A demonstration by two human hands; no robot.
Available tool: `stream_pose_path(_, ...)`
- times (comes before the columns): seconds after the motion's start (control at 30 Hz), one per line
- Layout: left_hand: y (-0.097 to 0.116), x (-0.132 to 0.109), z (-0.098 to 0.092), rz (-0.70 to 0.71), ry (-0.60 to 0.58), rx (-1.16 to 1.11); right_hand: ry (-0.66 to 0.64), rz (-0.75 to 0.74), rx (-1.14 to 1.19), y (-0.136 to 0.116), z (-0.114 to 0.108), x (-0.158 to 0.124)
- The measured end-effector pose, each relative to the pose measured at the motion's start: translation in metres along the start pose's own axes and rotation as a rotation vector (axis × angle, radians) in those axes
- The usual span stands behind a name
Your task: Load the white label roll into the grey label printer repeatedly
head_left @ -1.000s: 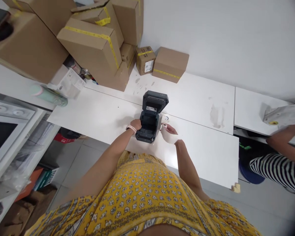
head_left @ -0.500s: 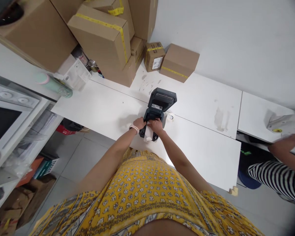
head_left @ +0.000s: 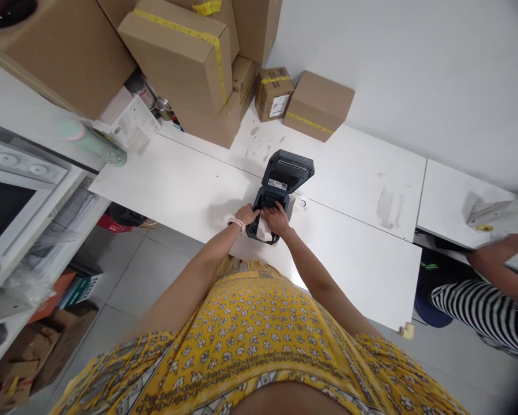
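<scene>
A dark grey label printer (head_left: 284, 193) stands on the white table with its lid tilted up. My left hand (head_left: 246, 214), with a pale band at the wrist, grips the printer's left edge with curled fingers. Inside the printer's body my right hand (head_left: 276, 220) rests on white label paper (head_left: 264, 230), its fingers bent against the paper. The fingertips are partly hidden in the dark interior. A small white roll (head_left: 302, 203) lies on the table just right of the printer.
Cardboard boxes (head_left: 176, 63) are stacked at the back left, with two smaller cartons (head_left: 319, 106) by the wall. A green bottle (head_left: 94, 144) and a microwave (head_left: 12, 196) are at left. At far right a person in striped clothing (head_left: 487, 311) handles a grey-white package (head_left: 505, 216).
My right hand has shifted a little within the printer, its fingers reaching further in. Less of the white paper shows at the front. The whole view has shifted slightly.
</scene>
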State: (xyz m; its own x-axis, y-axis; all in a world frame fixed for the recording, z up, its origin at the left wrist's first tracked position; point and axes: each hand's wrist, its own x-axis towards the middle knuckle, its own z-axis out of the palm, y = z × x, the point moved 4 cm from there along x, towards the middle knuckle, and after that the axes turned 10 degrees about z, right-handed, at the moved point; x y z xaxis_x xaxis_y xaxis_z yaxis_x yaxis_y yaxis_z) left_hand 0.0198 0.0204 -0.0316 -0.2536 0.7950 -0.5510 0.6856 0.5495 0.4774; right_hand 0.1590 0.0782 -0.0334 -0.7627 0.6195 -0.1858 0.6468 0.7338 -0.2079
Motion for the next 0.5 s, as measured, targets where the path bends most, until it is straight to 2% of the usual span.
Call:
stream_pose_path(0.17,0.0,0.003,0.001,0.018,-0.003,-0.002,0.127,-0.011,0.022,-0.004,0.014,-0.018)
stream_pose_path(0.33,-0.004,0.004,0.004,0.021,0.025,-0.017,0.16,0.038,0.032,-0.007,0.028,-0.025)
stream_pose_path(0.5,-0.006,0.002,0.007,-0.011,0.062,-0.088,0.194,0.065,0.075,-0.005,0.032,-0.023)
